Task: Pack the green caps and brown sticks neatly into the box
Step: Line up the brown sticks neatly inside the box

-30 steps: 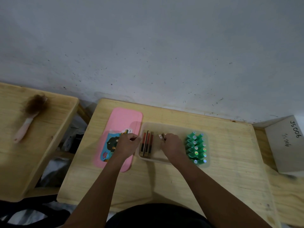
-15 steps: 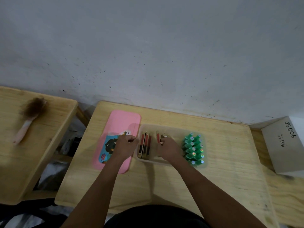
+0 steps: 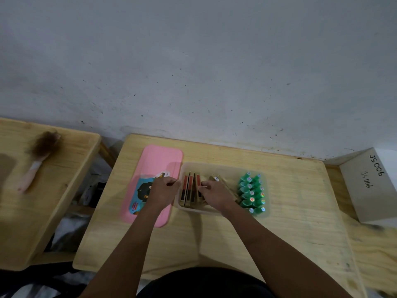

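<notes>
A clear plastic box sits mid-table. Several green caps stand in two rows at its right end. Brown sticks with red faces stand on edge at its left end. My right hand is inside the box, its fingers closed on a brown stick next to the standing ones; more sticks lean behind it. My left hand is closed at the box's left wall, over the pink lid, with a small brown end showing at its top.
A pink lid with a picture label lies flat left of the box. A brush rests on the neighbouring wooden table at the left. A grey carton marked JS006 stands at the right. A grey wall rises behind.
My right hand has shifted left inside the box, bringing a stick up against the standing ones. My left hand has stayed at the box's left wall.
</notes>
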